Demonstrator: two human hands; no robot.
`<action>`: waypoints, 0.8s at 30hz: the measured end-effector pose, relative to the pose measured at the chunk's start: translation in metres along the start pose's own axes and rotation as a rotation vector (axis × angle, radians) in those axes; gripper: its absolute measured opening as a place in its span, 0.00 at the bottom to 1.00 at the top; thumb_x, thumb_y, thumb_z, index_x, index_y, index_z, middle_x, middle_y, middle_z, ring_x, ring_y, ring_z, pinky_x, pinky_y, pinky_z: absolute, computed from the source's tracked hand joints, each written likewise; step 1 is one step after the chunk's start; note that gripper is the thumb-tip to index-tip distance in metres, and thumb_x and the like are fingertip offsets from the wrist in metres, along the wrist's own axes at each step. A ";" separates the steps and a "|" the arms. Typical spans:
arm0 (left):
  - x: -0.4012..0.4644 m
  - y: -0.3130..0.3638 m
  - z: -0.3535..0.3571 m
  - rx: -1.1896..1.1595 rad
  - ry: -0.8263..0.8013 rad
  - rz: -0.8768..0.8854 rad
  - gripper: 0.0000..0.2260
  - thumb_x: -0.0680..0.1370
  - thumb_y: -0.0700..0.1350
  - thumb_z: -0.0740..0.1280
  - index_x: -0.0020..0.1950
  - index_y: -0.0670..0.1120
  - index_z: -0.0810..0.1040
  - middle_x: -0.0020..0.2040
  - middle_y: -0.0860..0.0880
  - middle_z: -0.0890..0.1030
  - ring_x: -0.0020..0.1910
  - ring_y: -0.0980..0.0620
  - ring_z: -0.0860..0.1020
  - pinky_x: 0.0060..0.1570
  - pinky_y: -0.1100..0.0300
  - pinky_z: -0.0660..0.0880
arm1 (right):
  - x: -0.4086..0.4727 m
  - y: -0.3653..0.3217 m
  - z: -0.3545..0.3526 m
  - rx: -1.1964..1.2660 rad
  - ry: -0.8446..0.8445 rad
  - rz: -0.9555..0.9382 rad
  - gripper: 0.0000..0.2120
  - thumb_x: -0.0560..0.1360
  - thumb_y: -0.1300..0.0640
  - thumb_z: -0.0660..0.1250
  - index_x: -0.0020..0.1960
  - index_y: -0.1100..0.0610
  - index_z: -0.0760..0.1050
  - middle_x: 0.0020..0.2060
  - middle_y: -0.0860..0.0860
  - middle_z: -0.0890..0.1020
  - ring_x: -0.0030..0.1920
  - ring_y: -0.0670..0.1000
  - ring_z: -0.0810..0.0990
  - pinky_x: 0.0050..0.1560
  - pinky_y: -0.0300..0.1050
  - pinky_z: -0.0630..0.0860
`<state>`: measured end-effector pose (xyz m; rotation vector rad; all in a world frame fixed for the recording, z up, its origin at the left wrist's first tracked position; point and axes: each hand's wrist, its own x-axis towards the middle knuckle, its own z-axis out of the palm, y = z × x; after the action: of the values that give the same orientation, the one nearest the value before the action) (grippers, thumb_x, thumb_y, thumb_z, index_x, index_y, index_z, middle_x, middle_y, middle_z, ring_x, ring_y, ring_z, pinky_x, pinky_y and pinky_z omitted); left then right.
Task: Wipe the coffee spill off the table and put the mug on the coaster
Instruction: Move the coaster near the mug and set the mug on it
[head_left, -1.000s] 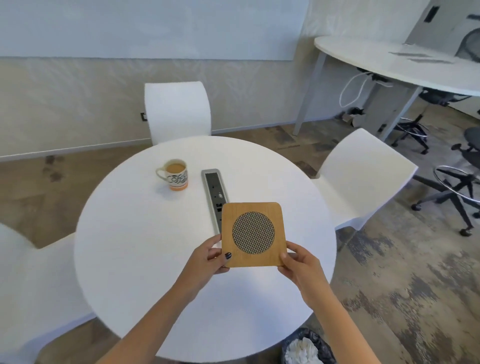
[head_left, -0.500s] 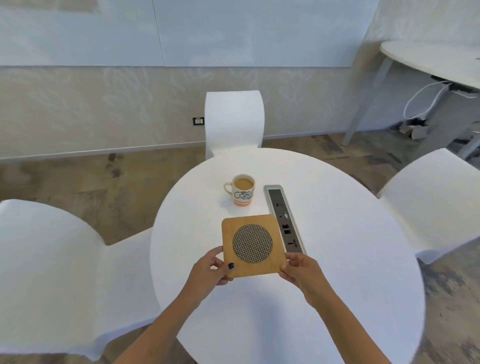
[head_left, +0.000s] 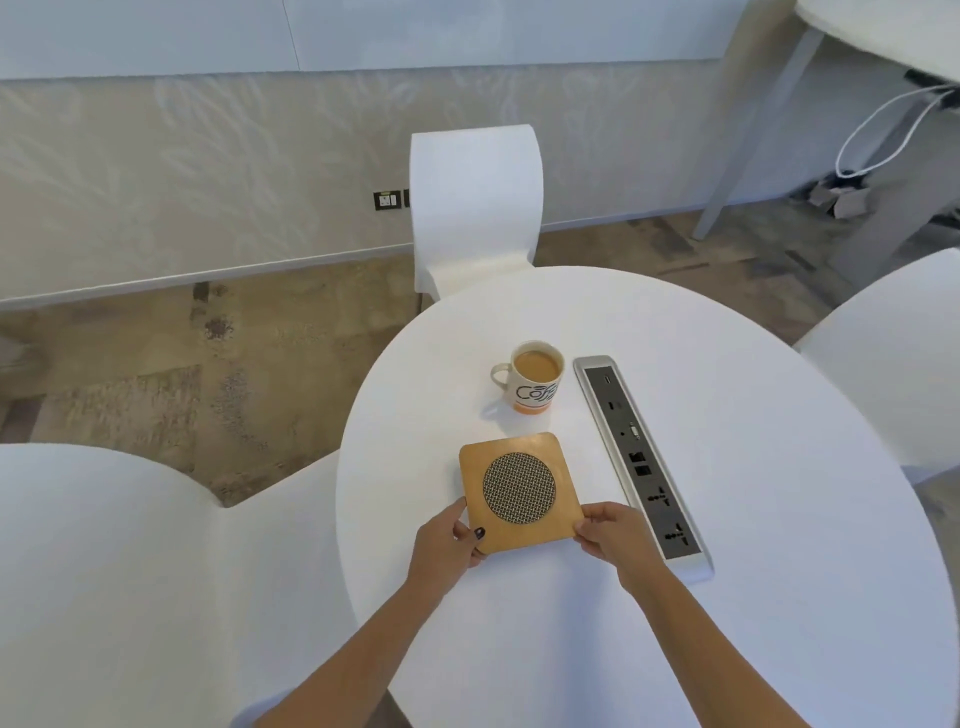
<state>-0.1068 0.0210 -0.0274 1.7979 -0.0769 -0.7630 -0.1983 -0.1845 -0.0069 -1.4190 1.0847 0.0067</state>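
Note:
A square wooden coaster (head_left: 519, 491) with a round woven inset lies flat or nearly flat on the round white table (head_left: 753, 519). My left hand (head_left: 449, 540) grips its near left corner and my right hand (head_left: 610, 535) grips its near right corner. Just beyond the coaster stands a white mug (head_left: 532, 376) with an orange base and dark lettering, full of milky coffee, its handle pointing left. No spill shows on the tabletop.
A silver power socket strip (head_left: 641, 460) is set into the table right of the coaster and mug. White chairs stand at the far side (head_left: 475, 208), at the left (head_left: 130, 571) and at the right (head_left: 893, 353). Another table (head_left: 883, 36) stands at the back right.
The coaster, held in both hands, has come from over the socket strip leftward and forward, lower toward the table, now in front of the mug. The view has turned left.

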 end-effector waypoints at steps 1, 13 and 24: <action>0.003 0.000 0.001 0.024 0.000 0.002 0.22 0.77 0.32 0.65 0.64 0.55 0.73 0.34 0.45 0.75 0.32 0.50 0.81 0.34 0.63 0.79 | 0.003 0.001 0.002 -0.016 0.015 0.001 0.05 0.72 0.71 0.67 0.45 0.65 0.79 0.35 0.57 0.82 0.38 0.53 0.80 0.41 0.41 0.80; 0.012 -0.005 0.007 0.331 0.029 0.100 0.11 0.76 0.32 0.62 0.53 0.43 0.78 0.31 0.51 0.76 0.34 0.48 0.80 0.37 0.53 0.80 | 0.023 0.017 0.011 -0.173 0.113 -0.018 0.04 0.69 0.68 0.71 0.42 0.61 0.81 0.33 0.54 0.83 0.35 0.53 0.79 0.46 0.50 0.80; 0.014 -0.001 0.014 0.387 0.067 0.049 0.16 0.76 0.37 0.63 0.64 0.46 0.75 0.32 0.44 0.80 0.31 0.48 0.83 0.34 0.55 0.79 | 0.031 0.011 0.007 -0.347 0.116 -0.057 0.08 0.67 0.66 0.73 0.42 0.56 0.77 0.38 0.54 0.82 0.40 0.55 0.79 0.51 0.55 0.79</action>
<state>-0.1032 0.0043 -0.0370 2.1781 -0.2365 -0.6845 -0.1839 -0.1944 -0.0357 -1.7794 1.1778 0.0758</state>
